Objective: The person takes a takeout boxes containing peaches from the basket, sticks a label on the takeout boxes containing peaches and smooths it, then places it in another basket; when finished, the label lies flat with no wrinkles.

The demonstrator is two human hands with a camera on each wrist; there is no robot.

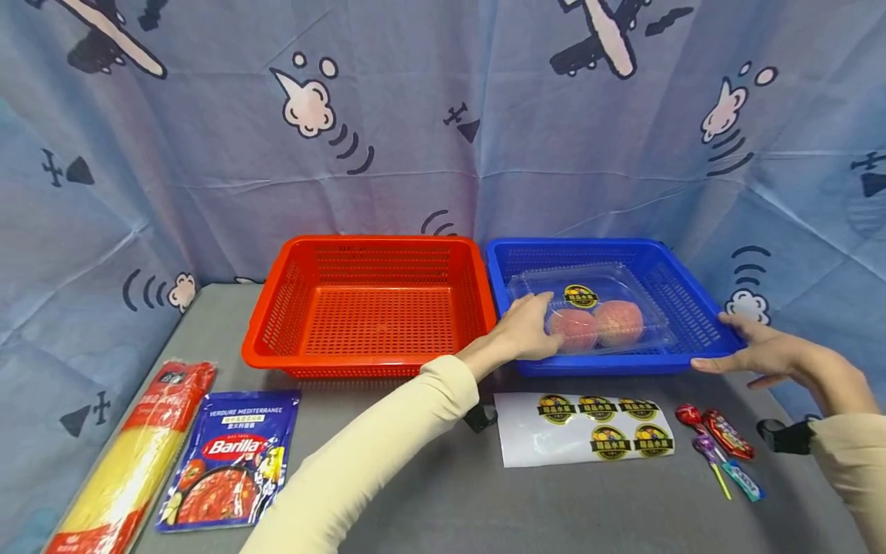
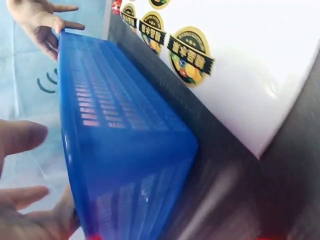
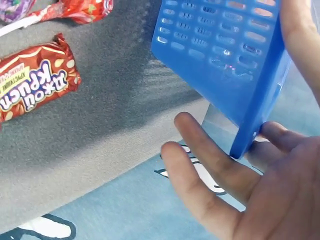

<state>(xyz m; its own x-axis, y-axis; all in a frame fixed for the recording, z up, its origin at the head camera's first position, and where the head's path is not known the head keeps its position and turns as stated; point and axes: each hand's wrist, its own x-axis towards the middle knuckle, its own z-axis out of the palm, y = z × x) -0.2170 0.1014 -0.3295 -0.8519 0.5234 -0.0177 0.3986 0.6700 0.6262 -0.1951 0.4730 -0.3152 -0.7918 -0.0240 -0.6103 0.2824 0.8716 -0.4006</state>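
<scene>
A blue plastic basket (image 1: pixel 623 365) holds a clear lidded box (image 1: pixel 609 285) with two round reddish fruits (image 1: pixel 619 322) inside and a black-and-gold sticker (image 1: pixel 580 296) on its lid. My left hand (image 1: pixel 529 331) reaches over the basket's left side, fingers extended at the box's left edge. At the basket's near right corner is my right hand (image 1: pixel 768 358), its fingers spread around the rim. In the right wrist view, two fingers (image 3: pixel 210 165) stretch out below the rim corner, with the others beside the rim.
Left of the blue basket stands a red basket (image 1: pixel 381 361). A sticker sheet (image 1: pixel 540 438) lies in front. Lollipops (image 1: pixel 704 446) and wrapped candies (image 1: pixel 727 433) are near the right. Spaghetti (image 1: pixel 131 462) and a Barilla sauce pouch (image 1: pixel 231 462) lie at left. A patterned curtain (image 1: pixel 394 100) hangs behind.
</scene>
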